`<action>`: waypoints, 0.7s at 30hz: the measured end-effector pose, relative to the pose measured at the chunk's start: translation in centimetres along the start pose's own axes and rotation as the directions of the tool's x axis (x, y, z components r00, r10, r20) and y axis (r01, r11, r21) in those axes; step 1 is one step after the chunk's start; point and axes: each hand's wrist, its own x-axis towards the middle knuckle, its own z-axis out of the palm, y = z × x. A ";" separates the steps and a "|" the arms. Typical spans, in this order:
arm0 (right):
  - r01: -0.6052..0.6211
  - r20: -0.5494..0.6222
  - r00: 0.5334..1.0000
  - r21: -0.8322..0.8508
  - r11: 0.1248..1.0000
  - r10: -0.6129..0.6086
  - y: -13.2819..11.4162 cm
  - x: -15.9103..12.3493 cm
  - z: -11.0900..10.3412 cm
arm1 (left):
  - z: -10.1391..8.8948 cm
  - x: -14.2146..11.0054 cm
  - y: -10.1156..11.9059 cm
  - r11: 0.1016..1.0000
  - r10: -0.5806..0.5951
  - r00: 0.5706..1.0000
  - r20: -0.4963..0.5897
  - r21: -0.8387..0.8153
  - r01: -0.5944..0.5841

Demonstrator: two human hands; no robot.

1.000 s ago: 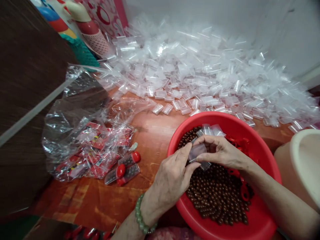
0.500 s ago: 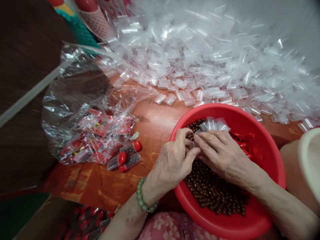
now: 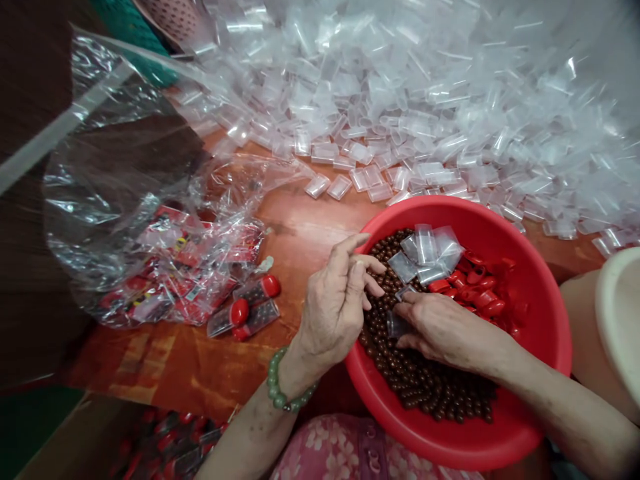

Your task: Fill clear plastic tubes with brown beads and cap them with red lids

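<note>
My right hand (image 3: 445,327) is low in a red basin (image 3: 553,393), its fingers closed on a small clear plastic case (image 3: 397,325) among brown beads (image 3: 430,393). My left hand (image 3: 340,293) hovers over the basin's left rim, fingers loosely bent and apart, with nothing in it. A green bead bracelet circles that wrist. Several clear empty cases (image 3: 427,247) lie on the beads beyond my right hand. Red plastic caps (image 3: 483,293) fill the basin's right part.
A big heap of clear cases (image 3: 400,120) covers the back of the brown table (image 3: 300,220). On the left lie a clear bag of red packets (image 3: 185,260) and several red-capped, bead-filled cases (image 3: 257,317). More capped cases (image 3: 170,440) are below the table edge. A pale tub (image 3: 623,320) stands at right.
My hands have come apart: the left has drawn back leftward, opening its fingers. The right has moved down to the beads with the case, and the view has shifted slightly.
</note>
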 end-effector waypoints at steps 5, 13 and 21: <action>-0.073 0.069 0.994 -0.139 0.988 0.084 -1.2 1.0 1.1 | 0.1 0.0 -0.1 0.996 0.047 0.999 -0.009 0.071 -0.046; -0.001 -0.005 1.000 0.046 0.999 0.002 -0.6 3.3 2.2 | 0.2 -0.1 0.1 0.997 0.028 1.000 -0.009 0.071 -0.027; 0.142 -0.066 0.989 0.286 0.948 -0.129 0.4 3.4 0.6 | 0.0 -0.2 0.4 0.996 -0.077 0.997 -0.014 -0.042 0.076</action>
